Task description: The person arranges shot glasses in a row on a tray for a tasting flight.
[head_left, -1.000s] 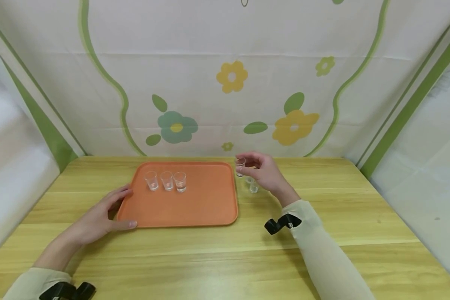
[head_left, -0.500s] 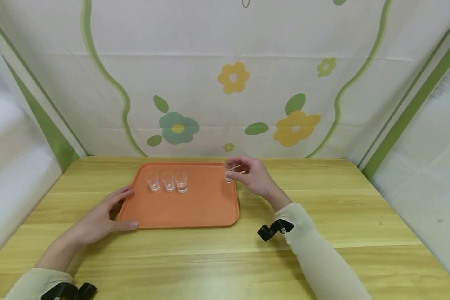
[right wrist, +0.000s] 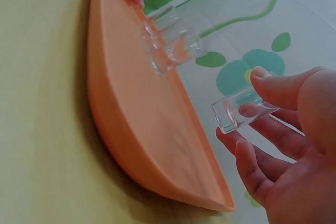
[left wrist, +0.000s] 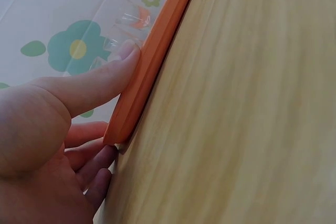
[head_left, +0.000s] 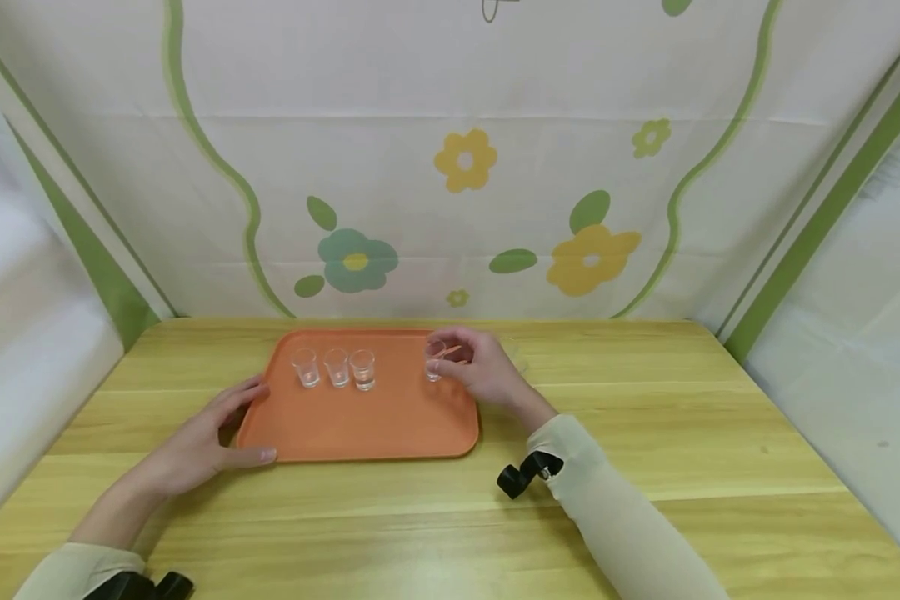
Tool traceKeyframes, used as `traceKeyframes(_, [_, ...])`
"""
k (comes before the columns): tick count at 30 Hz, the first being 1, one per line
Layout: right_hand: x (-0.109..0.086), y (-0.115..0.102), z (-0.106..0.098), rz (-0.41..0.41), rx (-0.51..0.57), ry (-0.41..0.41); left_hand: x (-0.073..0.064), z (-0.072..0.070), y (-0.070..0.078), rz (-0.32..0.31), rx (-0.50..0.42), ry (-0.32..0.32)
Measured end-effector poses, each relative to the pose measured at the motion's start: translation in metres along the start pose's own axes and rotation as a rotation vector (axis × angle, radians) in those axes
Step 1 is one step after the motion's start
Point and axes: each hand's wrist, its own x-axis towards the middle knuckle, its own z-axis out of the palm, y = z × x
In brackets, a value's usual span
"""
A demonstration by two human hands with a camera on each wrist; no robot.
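Observation:
An orange tray [head_left: 345, 429] lies on the wooden table, its left front corner held between the thumb and fingers of my left hand [head_left: 187, 454]. In the left wrist view, the thumb [left wrist: 100, 82] rests along the rim and the fingers are at the corner. My right hand [head_left: 487, 371] pinches a small clear shot glass [right wrist: 227, 115] near its rim, base down, over the right part of the tray. Three similar shot glasses, a left one [head_left: 307, 369], a middle one [head_left: 337, 369] and a right one [head_left: 362, 371], stand in a row on the tray's left half.
Faint clear glass [head_left: 513, 350] shows on the table behind my right hand, mostly hidden. A flower-printed cloth [head_left: 390, 150] hangs at the table's back edge, with white cloth [head_left: 855, 333] at the sides. Wooden table [head_left: 390, 525] extends in front of the tray.
My right hand has carried the shot glass leftward, from beside the tray's right edge to over the tray. My left hand and the three standing glasses keep their places.

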Motion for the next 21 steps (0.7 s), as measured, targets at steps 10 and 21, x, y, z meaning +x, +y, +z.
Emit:
traceKeyframes(10, [0.009, 0.008, 0.023, 0.048, -0.033, -0.009, -0.003, 0.001, -0.004, 0.001, -0.003, 0.011])
traceKeyframes(21, [0.023, 0.013, 0.039, -0.019, -0.046, -0.038, -0.003, 0.0, -0.003, -0.002, 0.005, 0.009])
